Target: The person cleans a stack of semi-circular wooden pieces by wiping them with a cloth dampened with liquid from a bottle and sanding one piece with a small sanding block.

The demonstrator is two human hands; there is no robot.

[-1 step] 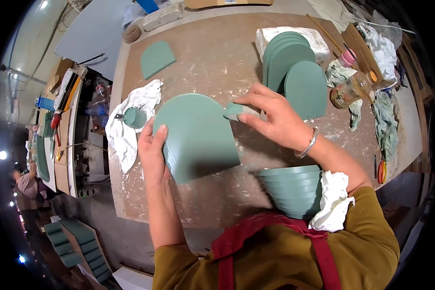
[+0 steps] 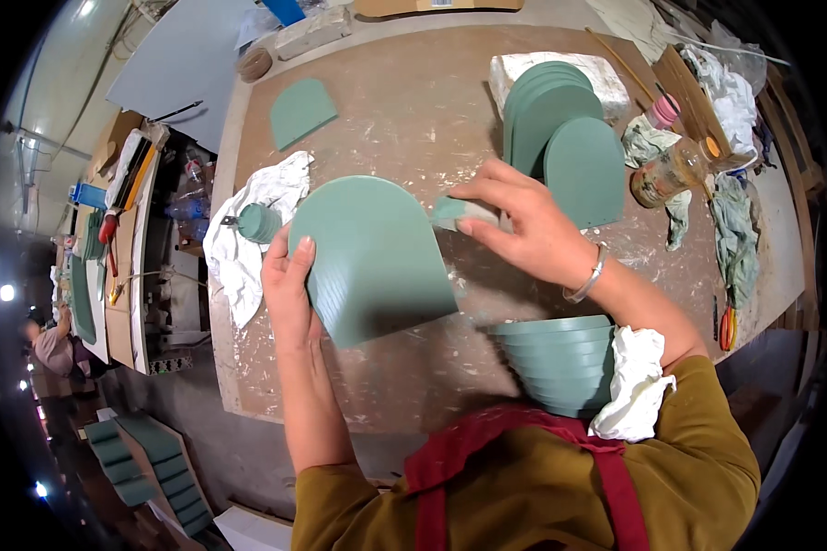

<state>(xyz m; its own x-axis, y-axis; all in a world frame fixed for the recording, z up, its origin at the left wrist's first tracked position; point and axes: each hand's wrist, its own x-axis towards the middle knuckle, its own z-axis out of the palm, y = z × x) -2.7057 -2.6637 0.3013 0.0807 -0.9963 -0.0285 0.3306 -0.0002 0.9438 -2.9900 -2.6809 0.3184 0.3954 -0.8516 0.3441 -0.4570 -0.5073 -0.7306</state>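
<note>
My left hand [image 2: 288,280] grips the left edge of a flat green panel [image 2: 377,257] with a rounded top and a straight lower edge, thumb on its face. The panel is held tilted above the table. At the panel's upper right edge, my right hand [image 2: 528,225] pinches a small green and greyish pad [image 2: 452,211], its tip against or very near the rim; the exact contact is unclear. Below my right forearm sits a ribbed green bowl-shaped piece [image 2: 556,363], with a crumpled white cloth [image 2: 636,381] beside it.
Several rounded green panels [image 2: 583,174] lean on a white block [image 2: 606,87] at the far right. Another panel [image 2: 301,112] lies far left. A small ribbed green piece [image 2: 259,223] rests on a white cloth [image 2: 239,275]. A jar [image 2: 666,174] and scissors [image 2: 728,328] are at the right.
The pad in my right hand has shifted slightly along the panel's edge, and its tip has turned a little. The panel stays in my left hand, nearly unmoved.
</note>
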